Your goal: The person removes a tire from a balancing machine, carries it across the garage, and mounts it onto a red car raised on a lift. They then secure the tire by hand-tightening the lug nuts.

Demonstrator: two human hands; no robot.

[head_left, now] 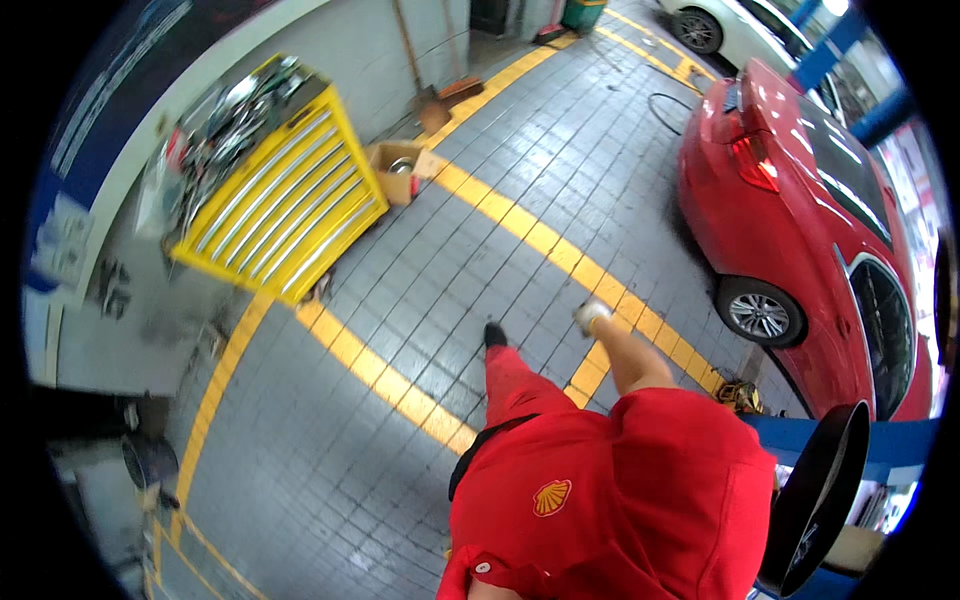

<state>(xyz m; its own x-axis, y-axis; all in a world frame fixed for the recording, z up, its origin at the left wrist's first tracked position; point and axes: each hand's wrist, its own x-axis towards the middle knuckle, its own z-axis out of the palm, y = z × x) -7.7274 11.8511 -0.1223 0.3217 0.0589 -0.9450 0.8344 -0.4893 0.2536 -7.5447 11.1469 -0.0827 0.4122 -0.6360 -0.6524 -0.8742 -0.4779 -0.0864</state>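
**Mid-stride on the shop floor, one hand visible, stuff on both sides**

So this looks like a walking step to me. On the left is the yellow tool cabinet (300, 205), its top heaped right to the edges with loose tools (235, 125). I'd pass wide of its lower right corner so nothing gets knocked off. The left hand isn't in view, so no clue what that grip is doing. One black shoe (494, 335) is on the grey floor (425, 290) between two yellow stripes; I'd plant it flat, since the tiles look shiny and might be slick. The right hand (592, 315), in a whitish glove, hangs out front over the right-hand stripe (545, 240). Too small to tell whether that grip is loose or curled, and I can't make out anything in it. The closest big thing to it is the red car (790, 230), along the floor's right edge, well apart from the glove. I'd keep that arm in close near the paintwork, and watch for the dark hose (651, 109) toward the far edge.

Headcount, left to right: one cabinet, six or seven drawers (can't be sure), tools too jumbled to count. One open cardboard box (397, 190) by the cabinet's right side, one shovel (433, 112), one broom (461, 92), one shoe, one green bin (583, 14), one glove, two cars counting the white one (760, 30).
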